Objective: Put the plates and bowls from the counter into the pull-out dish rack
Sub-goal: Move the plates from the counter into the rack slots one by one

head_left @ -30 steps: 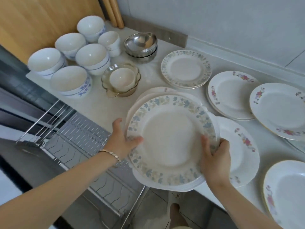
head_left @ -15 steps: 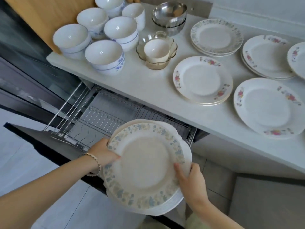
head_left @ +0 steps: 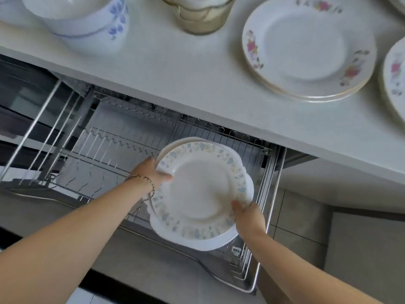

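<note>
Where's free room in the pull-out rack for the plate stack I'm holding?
The rack's slotted wire rows are bare between its left rails and your plate stack. Above, the counter is crowded at its right end with pink-flowered plates.

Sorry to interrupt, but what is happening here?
A person holds a stack of plates with both hands, the left hand gripping its left rim and the right hand its lower right edge, above the pulled-out dish rack. The stack is not yet set in it. Pink-flowered plates and a bowl stand on the counter.
</note>
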The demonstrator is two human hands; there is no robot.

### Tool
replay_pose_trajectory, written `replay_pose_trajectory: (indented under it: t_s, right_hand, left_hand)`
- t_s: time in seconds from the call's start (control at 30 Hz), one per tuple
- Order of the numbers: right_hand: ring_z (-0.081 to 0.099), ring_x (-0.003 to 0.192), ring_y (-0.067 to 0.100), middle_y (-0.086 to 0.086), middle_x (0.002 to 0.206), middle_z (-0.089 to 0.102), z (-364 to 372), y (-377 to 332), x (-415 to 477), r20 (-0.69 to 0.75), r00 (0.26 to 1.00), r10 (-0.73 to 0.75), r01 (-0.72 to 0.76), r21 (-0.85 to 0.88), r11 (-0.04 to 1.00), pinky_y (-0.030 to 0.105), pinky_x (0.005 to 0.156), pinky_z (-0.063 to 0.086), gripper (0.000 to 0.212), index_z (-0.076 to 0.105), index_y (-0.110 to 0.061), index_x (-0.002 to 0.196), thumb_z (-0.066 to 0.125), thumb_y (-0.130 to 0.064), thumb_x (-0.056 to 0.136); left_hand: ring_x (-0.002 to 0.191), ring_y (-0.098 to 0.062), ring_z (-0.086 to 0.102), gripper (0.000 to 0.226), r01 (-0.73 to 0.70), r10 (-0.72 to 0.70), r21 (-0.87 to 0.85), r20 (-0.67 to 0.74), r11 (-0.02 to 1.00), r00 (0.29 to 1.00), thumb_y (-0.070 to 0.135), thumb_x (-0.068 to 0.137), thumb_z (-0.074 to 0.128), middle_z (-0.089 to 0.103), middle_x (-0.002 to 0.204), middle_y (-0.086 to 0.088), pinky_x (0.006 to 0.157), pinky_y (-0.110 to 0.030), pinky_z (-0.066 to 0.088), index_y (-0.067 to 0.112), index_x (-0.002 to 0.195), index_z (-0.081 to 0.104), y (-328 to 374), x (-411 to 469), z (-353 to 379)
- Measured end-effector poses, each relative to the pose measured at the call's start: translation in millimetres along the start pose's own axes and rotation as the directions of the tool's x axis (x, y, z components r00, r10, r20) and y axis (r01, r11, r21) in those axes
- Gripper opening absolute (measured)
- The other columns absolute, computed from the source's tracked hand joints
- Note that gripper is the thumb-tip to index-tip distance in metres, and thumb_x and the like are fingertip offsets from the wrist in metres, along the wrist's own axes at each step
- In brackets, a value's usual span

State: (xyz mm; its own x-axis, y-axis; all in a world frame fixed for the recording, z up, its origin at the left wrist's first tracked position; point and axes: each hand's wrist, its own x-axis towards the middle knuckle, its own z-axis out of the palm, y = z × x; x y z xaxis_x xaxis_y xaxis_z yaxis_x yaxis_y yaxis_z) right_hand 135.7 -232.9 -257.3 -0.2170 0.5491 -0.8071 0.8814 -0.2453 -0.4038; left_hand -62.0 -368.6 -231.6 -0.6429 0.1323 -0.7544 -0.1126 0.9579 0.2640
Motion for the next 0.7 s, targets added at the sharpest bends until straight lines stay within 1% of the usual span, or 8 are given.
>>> replay_pose_trajectory:
  t_s: [0.07,0.13,0.23,0.3,0.43,0.53,0.6,0.7]
  right_hand:
    - [0.053,0.068,0.025,0.010,0.090,0.057,10.7,0.3,26.8,-0.024,0.999,0.045,-0.045,0.033,0.998,0.025,0.045,0.034,0.043,0.048,0.003,0.120,0.051,-0.031,0.094]
    - [0.053,0.068,0.026,0.011,0.089,0.056,17.0,-1.4,51.4,-0.062,0.996,0.069,-0.066,0.054,0.996,0.023,0.046,0.032,0.042,0.050,0.004,0.119,0.051,-0.029,0.093]
    - [0.058,0.097,0.035,0.019,0.099,0.057,19.4,-5.6,82.0,-0.126,0.990,0.062,-0.058,0.034,0.998,0.023,0.067,0.037,0.042,0.053,0.008,0.119,0.048,-0.026,0.095]
    - [0.054,0.114,0.035,0.023,0.117,0.057,20.0,-7.7,97.0,-0.167,0.983,0.077,-0.070,0.045,0.997,0.027,0.080,0.037,0.040,0.051,0.007,0.121,0.045,-0.025,0.097]
    - [0.051,0.118,0.033,0.021,0.127,0.054,21.1,-8.0,113.7,-0.235,0.961,0.145,-0.120,0.120,0.986,0.033,0.095,0.041,0.039,0.049,0.004,0.124,0.042,-0.022,0.096]
    - [0.050,0.120,0.034,0.021,0.131,0.050,26.9,-13.1,116.5,-0.295,0.936,0.192,-0.129,0.220,0.967,0.035,0.096,0.040,0.036,0.042,0.001,0.129,0.040,-0.017,0.097]
    - [0.046,0.125,0.036,0.021,0.138,0.043,32.2,-16.2,113.3,-0.330,0.919,0.216,-0.126,0.274,0.953,0.039,0.101,0.040,0.043,0.034,-0.003,0.137,0.039,-0.014,0.096]
    - [0.036,0.135,0.035,0.018,0.149,0.030,37.0,-14.3,105.1,-0.343,0.925,0.162,-0.071,0.262,0.962,0.040,0.110,0.035,0.055,0.021,-0.008,0.148,0.035,-0.009,0.095]
  left_hand:
    - [0.080,-0.022,0.063,0.044,-0.030,0.030,-0.008,-0.019,1.000,0.999,0.027,0.074,0.070,0.063,0.098,-0.007,0.053,-0.025,0.049,0.010,0.112,0.053,4.7,29.1,11.6]
    - [0.072,-0.017,0.060,0.044,-0.054,0.053,-0.021,-0.033,0.998,0.998,0.027,0.074,0.069,0.062,0.096,-0.006,0.049,-0.024,0.046,0.011,0.112,0.054,12.0,54.1,23.2]
    - [0.064,-0.013,0.055,0.043,-0.082,0.081,-0.014,-0.032,0.997,0.996,0.027,0.077,0.068,0.059,0.090,-0.004,0.044,-0.021,0.039,0.010,0.113,0.053,27.6,83.9,39.5]
    - [0.076,-0.020,0.059,0.046,-0.099,0.099,-0.003,-0.015,0.995,0.995,0.028,0.077,0.068,0.062,0.099,-0.007,0.052,-0.024,0.043,0.010,0.117,0.053,38.6,97.4,49.9]
    - [0.097,-0.029,0.062,0.050,-0.077,0.077,-0.020,-0.011,0.997,0.997,0.025,0.077,0.069,0.063,0.114,-0.010,0.074,-0.033,0.052,0.007,0.120,0.052,54.4,115.4,71.1]
    - [0.094,-0.028,0.060,0.049,-0.038,0.034,-0.077,-0.053,0.996,0.998,0.022,0.078,0.066,0.059,0.113,-0.010,0.074,-0.032,0.050,0.006,0.121,0.049,59.2,118.3,79.8]
    - [0.102,-0.033,0.060,0.052,-0.044,0.041,-0.022,-0.115,0.999,0.992,0.025,0.080,0.063,0.053,0.122,-0.014,0.074,-0.034,0.049,0.005,0.126,0.046,59.3,115.4,84.9]
    - [0.111,-0.041,0.052,0.055,-0.045,0.058,0.076,-0.175,0.996,0.983,0.033,0.085,0.056,0.037,0.129,-0.020,0.076,-0.040,0.046,0.009,0.132,0.042,54.2,106.9,92.7]
